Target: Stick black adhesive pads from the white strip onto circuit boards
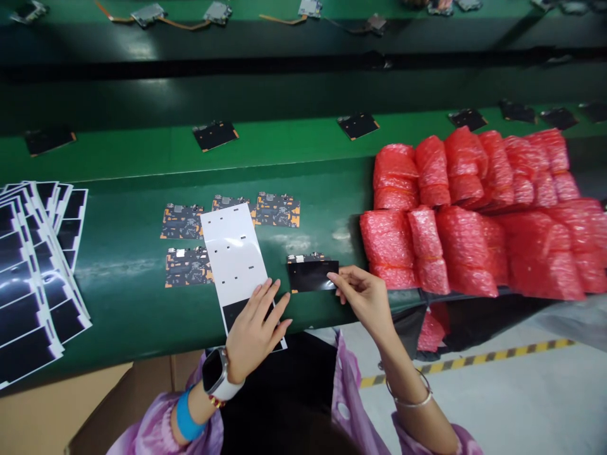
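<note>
Right hand point(360, 302) pinches a black sticker point(312, 276) by its edge, just left of the hand, over a small circuit board point(306, 258). Left hand point(255, 332) lies flat, fingers apart, on a white sheet point(232, 249). Holding only the edge keeps the sticker clean.

Under the left fingers point(265, 302) lies a sheet point(232, 253) on the bench point(118, 316), with four boards point(277, 210) around its far end — the right fingers point(337, 278) pinch a film point(310, 275) lying over another board point(306, 258). Beyond those fingers sit piled bags point(455, 221) — far left of both hands, a stack point(33, 272) of sheets.
</note>
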Motion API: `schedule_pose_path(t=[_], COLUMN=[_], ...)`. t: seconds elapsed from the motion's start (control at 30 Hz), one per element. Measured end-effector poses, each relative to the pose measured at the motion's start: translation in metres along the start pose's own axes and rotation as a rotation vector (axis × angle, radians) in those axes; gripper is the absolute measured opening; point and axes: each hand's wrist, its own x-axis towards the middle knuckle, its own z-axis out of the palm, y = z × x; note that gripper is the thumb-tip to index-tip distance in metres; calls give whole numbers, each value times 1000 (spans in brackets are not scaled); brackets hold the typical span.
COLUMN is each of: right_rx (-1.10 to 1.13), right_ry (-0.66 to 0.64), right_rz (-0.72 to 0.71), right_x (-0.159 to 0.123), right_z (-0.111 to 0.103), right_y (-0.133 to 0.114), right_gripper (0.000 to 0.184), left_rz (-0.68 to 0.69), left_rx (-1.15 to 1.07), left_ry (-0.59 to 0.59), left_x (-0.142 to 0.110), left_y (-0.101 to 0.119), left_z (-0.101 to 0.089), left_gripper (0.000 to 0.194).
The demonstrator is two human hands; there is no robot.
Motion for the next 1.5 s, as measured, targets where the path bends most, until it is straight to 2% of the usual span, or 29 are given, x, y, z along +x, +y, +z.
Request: schedule_pose_path(t=[0.23, 0.5, 0.7, 0.8, 1.03, 1.13, 1.2, 1.33, 1.4, 1.5], right_rx=[-16, -20, -33, -31, -44, -179, -369, -799, -878, -922], right_ry=[-1, -7, -11, -12, -12, -1, 43, 334, 379, 314], right_rz=[0, 7, 12, 13, 34, 20, -18, -151, -211, -300], right_x=[0, 1, 1, 1, 1, -3, -8, -18, -21, -17], right_z=[0, 0, 0, -1, 1, -1, -8, -21, -15, 12], right_y=[-1, 0, -1, -2, -3, -11, -21, -39, -41, -31], right_gripper=[39, 35, 35, 36, 40, 43, 46, 57, 58, 63], left_rz=[-5, -49, -84, -121, -74, -88, -80, -70, -62, -53], left_rx=[1, 160, 123, 115, 140, 148, 146, 144, 145, 147], left_ry=[-22, -135, -159, -172, -230, -220, -207, -192, -187, -161], left_x=[0, 4, 5, 11, 25, 25, 23, 21, 20, 20], left_y=[0, 7, 9, 11, 5, 5, 4, 2, 1, 1], left_z=[-1, 2, 1, -4, -2, 2, 4, 5, 6, 7], left_gripper=[41, 51, 54, 59, 63, 65, 63, 62, 64, 64])
